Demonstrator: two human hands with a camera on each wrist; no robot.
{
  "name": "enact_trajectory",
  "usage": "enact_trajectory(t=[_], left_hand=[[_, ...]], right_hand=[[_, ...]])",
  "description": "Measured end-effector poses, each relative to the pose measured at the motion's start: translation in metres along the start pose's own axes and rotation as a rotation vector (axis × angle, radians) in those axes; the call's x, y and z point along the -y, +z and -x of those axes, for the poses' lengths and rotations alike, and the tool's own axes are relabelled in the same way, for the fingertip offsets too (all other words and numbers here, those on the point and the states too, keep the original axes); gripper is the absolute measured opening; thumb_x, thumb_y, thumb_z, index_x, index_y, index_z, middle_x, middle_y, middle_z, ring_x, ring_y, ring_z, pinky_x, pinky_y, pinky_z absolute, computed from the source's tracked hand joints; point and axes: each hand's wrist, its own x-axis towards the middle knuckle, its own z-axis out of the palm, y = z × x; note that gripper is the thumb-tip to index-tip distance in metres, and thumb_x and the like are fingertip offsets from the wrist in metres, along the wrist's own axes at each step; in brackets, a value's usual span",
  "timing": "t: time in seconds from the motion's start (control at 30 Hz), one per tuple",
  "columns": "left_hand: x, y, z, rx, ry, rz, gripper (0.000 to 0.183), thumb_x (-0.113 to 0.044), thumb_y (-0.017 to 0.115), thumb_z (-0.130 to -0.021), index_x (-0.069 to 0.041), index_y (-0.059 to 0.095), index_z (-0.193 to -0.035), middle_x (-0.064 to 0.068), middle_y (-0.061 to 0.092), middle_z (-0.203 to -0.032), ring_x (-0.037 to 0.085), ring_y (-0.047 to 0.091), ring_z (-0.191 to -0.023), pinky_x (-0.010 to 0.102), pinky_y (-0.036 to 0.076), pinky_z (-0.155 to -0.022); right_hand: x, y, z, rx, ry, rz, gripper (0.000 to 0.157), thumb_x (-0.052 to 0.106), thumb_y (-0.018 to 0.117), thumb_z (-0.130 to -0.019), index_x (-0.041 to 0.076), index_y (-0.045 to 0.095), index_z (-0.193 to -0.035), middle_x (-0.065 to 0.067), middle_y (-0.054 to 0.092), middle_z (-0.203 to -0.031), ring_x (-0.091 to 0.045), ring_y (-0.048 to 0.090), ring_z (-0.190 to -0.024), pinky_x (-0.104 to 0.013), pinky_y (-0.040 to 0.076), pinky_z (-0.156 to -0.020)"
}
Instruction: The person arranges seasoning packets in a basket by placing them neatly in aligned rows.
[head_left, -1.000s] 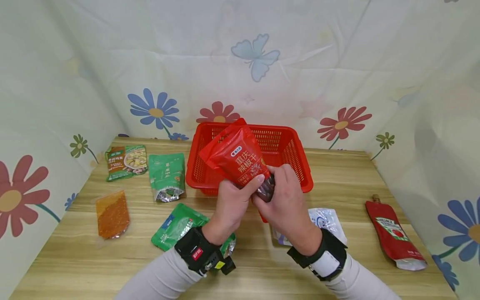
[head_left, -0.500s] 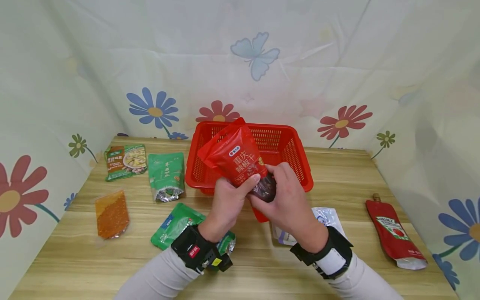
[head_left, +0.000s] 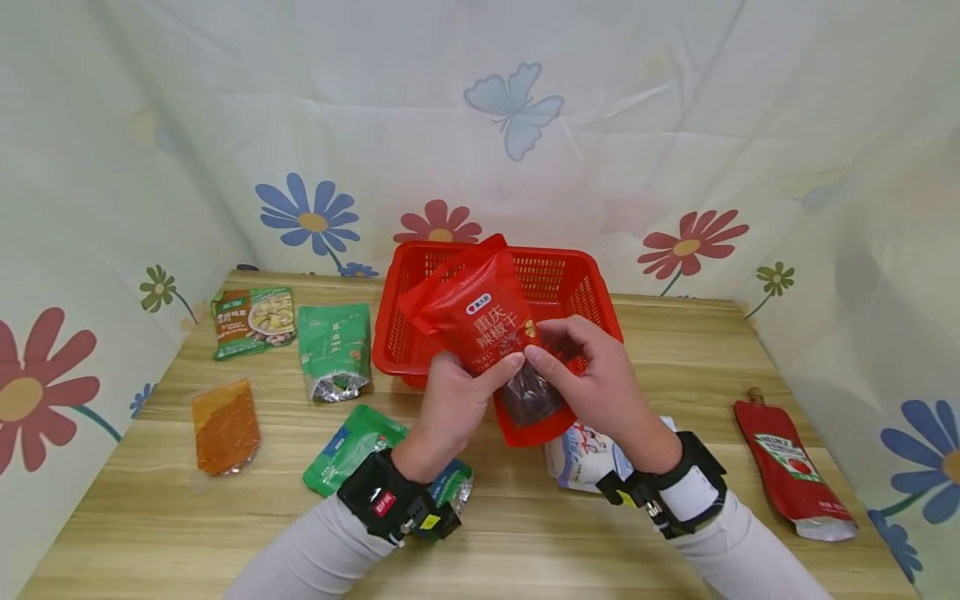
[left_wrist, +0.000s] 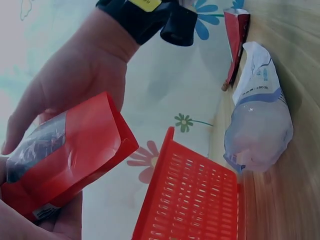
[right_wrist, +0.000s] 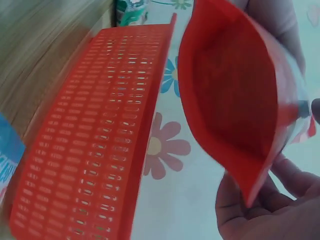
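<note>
A red pouch of dried chillies (head_left: 483, 321), with a clear window near its bottom, is held tilted above the front of a red plastic basket (head_left: 611, 333). My left hand (head_left: 453, 408) grips its left side, thumb across the front. From the right, my right hand (head_left: 603, 383) pinches it, thumb on the front beside the window and fingers partly hidden. The two thumb tips nearly meet. In the right wrist view the folded base of the pouch (right_wrist: 232, 90) faces the camera and gapes hollow. Dark contents show through the window in the left wrist view.
Left of the basket lie a green-brown soup packet (head_left: 255, 323), a green pouch (head_left: 335, 350), an orange spice bag (head_left: 225, 427) and another green pouch (head_left: 352, 450) partly under my left wrist. A white-blue pouch (head_left: 588, 458) lies under my right forearm. A Heinz ketchup pouch (head_left: 791, 467) lies far right.
My right hand has shifted right and its thumb now lies on the pouch's front, uncovering the window and red bottom edge. My left hand keeps its hold; the pouch has moved only slightly.
</note>
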Motion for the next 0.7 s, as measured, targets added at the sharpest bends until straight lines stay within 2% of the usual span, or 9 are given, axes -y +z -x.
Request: enact_trajectory(t=[0.17, 0.33, 0.47, 0.7], left_hand=[[-0.002, 0.003, 0.003, 0.025, -0.006, -0.032, 0.055, -0.016, 0.075, -0.094, -0.020, 0.045, -0.141, -0.001, 0.061, -0.137, 0.022, 0.058, -0.129, 0.041, 0.054, -0.105], [-0.002, 0.003, 0.003, 0.065, -0.019, -0.057, 0.057, -0.015, 0.076, -0.093, -0.021, 0.045, -0.141, -0.002, 0.060, -0.138, 0.021, 0.058, -0.129, 0.042, 0.055, -0.105], [-0.002, 0.004, 0.003, 0.116, -0.043, -0.062, 0.057, -0.014, 0.076, -0.092, -0.022, 0.045, -0.140, -0.002, 0.060, -0.137, 0.022, 0.058, -0.129, 0.043, 0.055, -0.104], [-0.002, 0.004, 0.002, 0.198, -0.037, -0.156, 0.059, -0.015, 0.077, -0.091, -0.024, 0.046, -0.141, -0.003, 0.060, -0.138, 0.021, 0.058, -0.129, 0.043, 0.057, -0.101]], right_hand=[[-0.005, -0.007, -0.011, 0.074, 0.126, -0.126, 0.043, 0.037, 0.072, -0.095, 0.014, 0.065, -0.131, -0.005, 0.070, -0.124, -0.023, 0.069, -0.106, -0.042, 0.061, -0.091], [-0.009, -0.016, -0.022, 0.208, 0.124, -0.245, 0.047, 0.030, 0.070, -0.096, 0.011, 0.060, -0.138, -0.009, 0.068, -0.130, -0.025, 0.068, -0.110, -0.037, 0.061, -0.091], [-0.010, -0.021, -0.027, 0.313, 0.119, -0.303, 0.052, 0.026, 0.073, -0.094, 0.011, 0.057, -0.141, -0.010, 0.067, -0.128, -0.028, 0.068, -0.109, -0.038, 0.062, -0.089], [-0.013, -0.023, -0.033, 0.422, 0.141, -0.316, 0.056, 0.024, 0.077, -0.089, 0.011, 0.052, -0.137, -0.009, 0.066, -0.126, -0.033, 0.066, -0.112, -0.043, 0.062, -0.088]])
